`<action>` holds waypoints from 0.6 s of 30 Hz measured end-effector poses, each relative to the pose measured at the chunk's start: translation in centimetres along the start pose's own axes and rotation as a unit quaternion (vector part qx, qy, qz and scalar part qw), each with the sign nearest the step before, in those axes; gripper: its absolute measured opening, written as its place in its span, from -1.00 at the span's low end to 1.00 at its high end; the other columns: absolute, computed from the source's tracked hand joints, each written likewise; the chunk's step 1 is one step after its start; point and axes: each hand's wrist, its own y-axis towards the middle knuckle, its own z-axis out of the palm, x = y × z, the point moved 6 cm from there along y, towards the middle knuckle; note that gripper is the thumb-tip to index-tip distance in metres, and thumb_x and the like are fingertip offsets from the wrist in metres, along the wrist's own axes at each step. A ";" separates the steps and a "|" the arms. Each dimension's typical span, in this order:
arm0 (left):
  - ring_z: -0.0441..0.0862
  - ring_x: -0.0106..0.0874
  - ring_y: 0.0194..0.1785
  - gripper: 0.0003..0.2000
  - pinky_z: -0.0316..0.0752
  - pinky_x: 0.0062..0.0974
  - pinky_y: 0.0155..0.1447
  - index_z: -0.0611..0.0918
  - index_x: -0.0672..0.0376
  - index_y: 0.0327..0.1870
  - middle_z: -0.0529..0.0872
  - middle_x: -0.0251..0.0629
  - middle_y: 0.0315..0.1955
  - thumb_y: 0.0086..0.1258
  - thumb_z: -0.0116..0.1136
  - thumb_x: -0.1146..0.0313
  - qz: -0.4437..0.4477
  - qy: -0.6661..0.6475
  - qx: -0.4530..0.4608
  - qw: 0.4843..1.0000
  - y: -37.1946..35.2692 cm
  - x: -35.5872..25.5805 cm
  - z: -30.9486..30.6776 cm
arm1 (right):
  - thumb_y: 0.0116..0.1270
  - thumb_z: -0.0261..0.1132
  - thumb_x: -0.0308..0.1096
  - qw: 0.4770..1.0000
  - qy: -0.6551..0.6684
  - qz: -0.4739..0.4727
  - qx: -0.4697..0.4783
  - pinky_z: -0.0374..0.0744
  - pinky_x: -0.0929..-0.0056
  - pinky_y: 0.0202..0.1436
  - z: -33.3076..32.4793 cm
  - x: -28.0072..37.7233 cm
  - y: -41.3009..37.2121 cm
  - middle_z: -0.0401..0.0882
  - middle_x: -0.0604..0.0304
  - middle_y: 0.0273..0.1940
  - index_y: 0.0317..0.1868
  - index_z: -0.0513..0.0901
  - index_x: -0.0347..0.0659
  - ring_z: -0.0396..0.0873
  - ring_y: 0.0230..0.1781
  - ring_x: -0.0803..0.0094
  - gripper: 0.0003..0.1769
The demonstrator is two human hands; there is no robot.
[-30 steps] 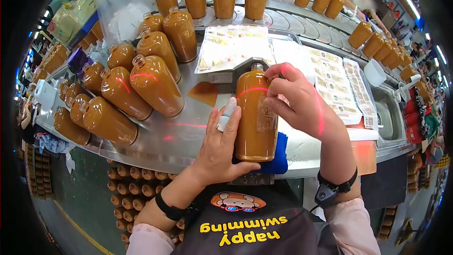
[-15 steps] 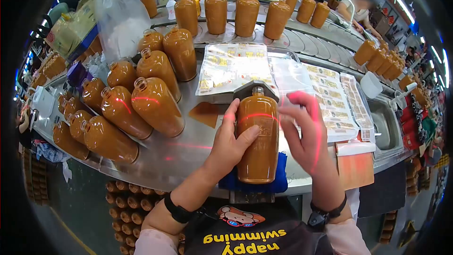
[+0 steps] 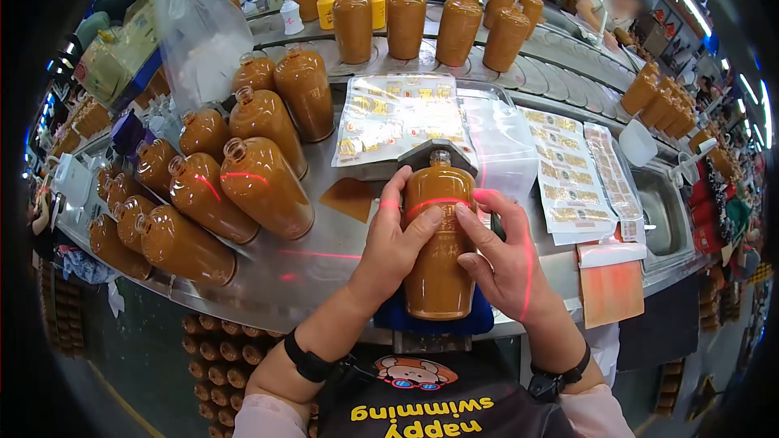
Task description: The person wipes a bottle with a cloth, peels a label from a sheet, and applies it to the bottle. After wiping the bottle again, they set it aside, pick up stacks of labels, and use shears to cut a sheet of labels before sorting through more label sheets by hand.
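Note:
A brown glazed bottle (image 3: 439,284) with a clear neck lies in front of me, its neck in the notch of a dark holder (image 3: 441,146). A blue cloth (image 3: 482,318) is under its base. Raised characters face up on the bottle, and a red laser line crosses its shoulder. My left hand (image 3: 388,247) is closed around the left side, thumb resting on the front. From the right, my right hand (image 3: 507,255) grips the bottle, its fingertips at the raised characters. Part of the right fingers is hidden behind the hand.
Several brown bottles (image 3: 264,186) stand at left beside a plastic bag (image 3: 199,32). Sticker sheets (image 3: 398,118) lie behind the holder, with more sheets (image 3: 568,170) at right near a sink (image 3: 669,219). Bottles ride a curved conveyor (image 3: 519,73). Co-workers sit beyond it.
My right hand has come in from the right onto the bottle. The bottle has turned: characters show where a square stamp pattern was. Bottles on the conveyor have shifted right.

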 end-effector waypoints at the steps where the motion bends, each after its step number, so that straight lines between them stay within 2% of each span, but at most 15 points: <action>1: 0.37 -0.38 0.27 -0.28 0.32 -0.46 0.31 0.06 0.45 0.40 0.36 -0.01 0.23 0.40 0.16 0.24 -0.003 -0.002 0.000 1.000 0.0 0.0 0.0 | 0.15 0.38 -0.44 1.000 0.004 0.003 0.001 0.40 0.10 0.25 0.0 0.0 0.0 0.27 -0.11 0.23 0.24 0.49 -0.22 0.33 0.20 -0.08 -0.41; 6: 0.41 -0.44 0.21 -0.32 0.35 -0.51 0.27 0.05 0.42 0.41 0.41 -0.07 0.19 0.43 0.12 0.29 -0.029 -0.076 -0.003 0.997 0.1 -0.1 0.3 | 0.17 0.37 -0.42 0.999 0.028 0.030 -0.002 0.37 0.10 0.27 0.3 -0.4 -0.3 0.26 -0.13 0.23 0.26 0.46 -0.25 0.32 0.22 -0.08 -0.40; 12: 0.39 -0.43 0.24 -0.30 0.34 -0.51 0.28 0.04 0.41 0.42 0.37 -0.06 0.22 0.42 0.13 0.28 -0.035 -0.079 0.005 0.996 0.3 0.0 0.5 | 0.18 0.37 -0.40 0.998 0.034 0.048 0.001 0.36 0.10 0.29 0.4 -0.5 -0.5 0.25 -0.14 0.25 0.28 0.44 -0.25 0.30 0.22 -0.09 -0.38; 18: 0.31 -0.31 0.33 -0.18 0.25 -0.41 0.36 0.00 0.45 0.43 0.30 0.04 0.28 0.36 0.21 0.19 0.007 0.043 0.010 0.999 -0.2 0.4 -0.1 | 0.19 0.36 -0.38 0.999 0.024 0.033 0.004 0.37 0.11 0.28 0.3 -0.1 -0.9 0.24 -0.13 0.26 0.29 0.45 -0.20 0.30 0.22 -0.09 -0.39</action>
